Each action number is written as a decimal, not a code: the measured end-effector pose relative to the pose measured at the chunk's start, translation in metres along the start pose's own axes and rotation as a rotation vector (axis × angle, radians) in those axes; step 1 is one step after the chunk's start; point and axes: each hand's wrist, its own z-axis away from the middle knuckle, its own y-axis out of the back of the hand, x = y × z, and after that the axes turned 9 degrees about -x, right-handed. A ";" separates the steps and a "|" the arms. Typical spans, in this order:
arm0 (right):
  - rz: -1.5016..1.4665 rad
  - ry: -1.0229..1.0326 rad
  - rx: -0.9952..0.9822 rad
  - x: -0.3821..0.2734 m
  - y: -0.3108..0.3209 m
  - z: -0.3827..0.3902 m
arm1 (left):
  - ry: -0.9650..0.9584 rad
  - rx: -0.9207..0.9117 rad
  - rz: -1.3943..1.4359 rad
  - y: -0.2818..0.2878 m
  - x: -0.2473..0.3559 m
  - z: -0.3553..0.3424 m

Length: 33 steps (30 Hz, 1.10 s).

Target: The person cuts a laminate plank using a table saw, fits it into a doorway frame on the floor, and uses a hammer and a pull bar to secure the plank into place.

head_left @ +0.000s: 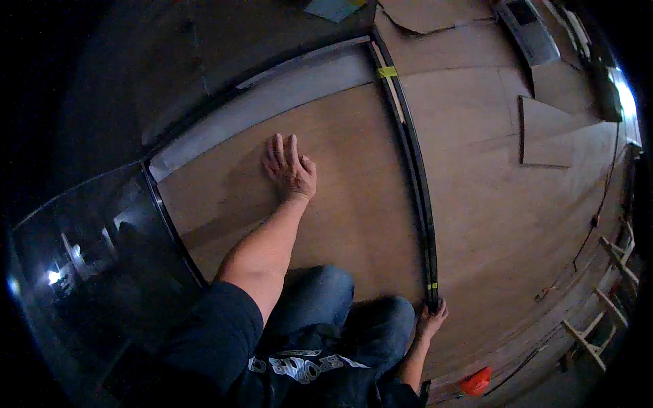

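My left hand (pixel 289 166) rests on a brown plywood panel (pixel 348 183) framed by dark edging, its fingers spread. A pale grey band (pixel 218 126) runs along the panel's far side. My right hand (pixel 430 317), low on the right beside my knee, grips the near end of long black strips (pixel 415 170), which lie along the panel's right edge with yellow tape (pixel 387 71) near the far end and a smaller piece near my hand.
A glossy dark surface (pixel 95 238) is on the left. A wider wooden surface (pixel 490 224) at right carries loose boards (pixel 544 132), a grey case (pixel 527 30) and cords. An orange object (pixel 476 381) and wooden racks (pixel 592 347) sit at lower right.
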 end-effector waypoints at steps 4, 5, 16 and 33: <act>0.301 -0.073 0.034 -0.072 0.030 -0.010 | -0.004 -0.023 0.023 0.007 0.006 -0.005; 0.320 0.022 0.079 -0.073 0.027 -0.017 | -0.028 0.006 0.018 0.007 0.008 -0.005; 0.284 0.647 0.344 -0.243 -0.003 -0.108 | 0.053 0.042 0.092 0.043 0.003 -0.013; 0.094 0.429 0.354 -0.234 -0.018 -0.069 | -0.036 -0.005 0.176 0.010 -0.001 -0.007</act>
